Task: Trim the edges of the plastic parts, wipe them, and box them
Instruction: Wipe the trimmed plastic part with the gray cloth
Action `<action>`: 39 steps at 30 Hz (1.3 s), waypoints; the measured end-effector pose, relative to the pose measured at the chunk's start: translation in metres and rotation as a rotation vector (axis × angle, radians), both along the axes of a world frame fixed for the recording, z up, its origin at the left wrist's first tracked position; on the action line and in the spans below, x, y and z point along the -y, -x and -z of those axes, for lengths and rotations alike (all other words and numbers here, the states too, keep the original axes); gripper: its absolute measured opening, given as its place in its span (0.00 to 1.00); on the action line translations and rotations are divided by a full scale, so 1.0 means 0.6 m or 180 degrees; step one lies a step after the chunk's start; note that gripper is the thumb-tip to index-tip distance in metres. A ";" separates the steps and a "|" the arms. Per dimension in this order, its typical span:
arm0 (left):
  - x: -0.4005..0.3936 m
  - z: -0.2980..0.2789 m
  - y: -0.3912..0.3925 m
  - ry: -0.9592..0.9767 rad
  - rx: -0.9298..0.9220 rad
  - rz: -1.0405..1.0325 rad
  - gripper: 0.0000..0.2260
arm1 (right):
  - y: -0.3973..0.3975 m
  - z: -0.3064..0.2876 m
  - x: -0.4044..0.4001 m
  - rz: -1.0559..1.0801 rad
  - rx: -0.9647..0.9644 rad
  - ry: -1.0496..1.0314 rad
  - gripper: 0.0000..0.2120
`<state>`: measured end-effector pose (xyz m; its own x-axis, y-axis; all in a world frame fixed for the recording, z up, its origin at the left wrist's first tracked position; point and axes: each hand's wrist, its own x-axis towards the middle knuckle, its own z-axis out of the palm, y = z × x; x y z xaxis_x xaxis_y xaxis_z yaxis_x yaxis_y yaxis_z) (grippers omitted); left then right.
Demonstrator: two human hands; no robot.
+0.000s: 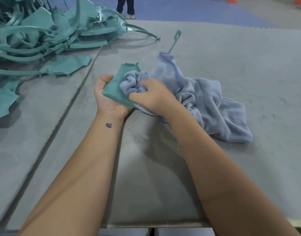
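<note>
In the head view, the left hand [107,97] cups a teal plastic part [119,86] from below and from its left edge, thumb up along the side and palm under it; this grip is clamped on the part, held just above the grey table [231,68]. The right hand [152,96] has its fingers curled into a bunched fold of a pale blue cloth [206,106], its grip closed on the fabric and pressing it against the upper face of the part. The rest of the cloth trails off to the right and lies crumpled on the table. A thin teal strip [175,40] sticks out from behind the far end of the cloth. At the far left, a large heap of teal plastic offcuts [44,34], flat ragged pieces and long curved strips, lies on the table, well apart from the hands. Beyond the table's far edge, the legs of 1 standing person [126,7] show on a blue floor [197,9].
</note>
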<state>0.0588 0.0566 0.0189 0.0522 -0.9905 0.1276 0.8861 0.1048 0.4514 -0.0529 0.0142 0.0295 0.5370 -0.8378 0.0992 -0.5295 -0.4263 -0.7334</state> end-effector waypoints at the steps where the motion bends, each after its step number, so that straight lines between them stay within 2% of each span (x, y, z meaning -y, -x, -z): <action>1: 0.001 0.000 -0.001 -0.0030 -0.0023 0.0001 0.17 | 0.002 0.002 0.003 -0.0023 -0.0041 -0.0013 0.17; 4: 0.001 0.008 -0.007 -0.0126 -0.0131 -0.0150 0.21 | 0.000 0.005 0.019 0.0211 -0.0344 0.0372 0.06; 6: -0.001 0.011 -0.010 -0.0245 -0.0130 -0.0243 0.22 | -0.002 0.011 0.034 0.0543 -0.0602 0.0789 0.12; 9: -0.005 0.010 -0.014 -0.0286 -0.0189 -0.0330 0.23 | -0.002 0.021 0.051 0.0823 -0.0596 0.0847 0.17; 10: -0.006 0.010 -0.014 -0.0263 -0.0281 -0.0372 0.23 | 0.000 0.021 0.056 0.0852 -0.0322 0.0737 0.16; 12: -0.007 0.008 -0.014 -0.0171 -0.0493 -0.0482 0.21 | 0.009 0.018 0.059 0.0888 0.0769 0.0355 0.11; 15: -0.006 0.007 -0.017 -0.0065 -0.0665 -0.0618 0.22 | 0.032 -0.001 0.058 0.0965 0.2825 -0.0933 0.13; 17: -0.005 0.008 -0.020 -0.0080 -0.0624 -0.0675 0.23 | 0.049 -0.011 0.064 0.0671 0.3745 -0.1653 0.13; 18: -0.004 0.008 -0.019 -0.0085 -0.0594 -0.0701 0.23 | 0.056 -0.014 0.067 0.0459 0.3961 -0.1941 0.12; 20: -0.003 0.007 -0.018 -0.0091 -0.0574 -0.0753 0.21 | 0.058 -0.019 0.064 0.0059 0.3853 -0.2283 0.12; 23: -0.002 0.004 -0.014 -0.0039 -0.0555 -0.0734 0.20 | 0.040 -0.011 0.050 0.0321 0.2799 -0.1436 0.14; 24: -0.003 0.003 -0.013 -0.0001 -0.0546 -0.0708 0.20 | 0.033 -0.009 0.044 0.0501 0.2449 -0.1215 0.18; 26: -0.004 0.002 -0.010 0.0094 -0.0572 -0.0671 0.20 | 0.025 -0.007 0.038 0.0650 0.1990 -0.1172 0.25; 27: -0.004 0.002 -0.010 0.0149 -0.0585 -0.0646 0.21 | 0.023 -0.006 0.036 0.0535 0.1896 -0.1267 0.24; 30: -0.008 -0.001 -0.010 0.0249 -0.0564 -0.0491 0.23 | 0.031 -0.009 0.036 0.0112 0.1673 -0.1514 0.11; 32: -0.007 -0.003 -0.009 0.0281 -0.0469 -0.0373 0.23 | 0.040 -0.010 0.039 0.0014 0.1830 -0.1830 0.07; 34: -0.001 -0.005 -0.002 0.0195 -0.0426 -0.0331 0.24 | 0.039 -0.006 0.046 0.0214 0.2102 -0.1925 0.07; 36: 0.007 -0.003 0.006 -0.0185 -0.0257 -0.0563 0.31 | 0.029 -0.001 0.054 0.0834 0.2201 -0.1725 0.09; 38: 0.014 0.001 0.004 -0.0701 -0.0073 -0.0965 0.38 | 0.020 0.000 0.061 0.1507 0.2592 -0.1749 0.12; 39: 0.014 0.002 0.001 -0.0769 -0.0010 -0.1043 0.40 | 0.020 -0.002 0.064 0.1736 0.2844 -0.1846 0.12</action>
<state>0.0580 0.0481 0.0179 0.3700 -0.9228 -0.1074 0.8248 0.2731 0.4950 -0.0648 -0.0240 0.0305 0.0304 -0.9769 -0.2116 0.2570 0.2122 -0.9428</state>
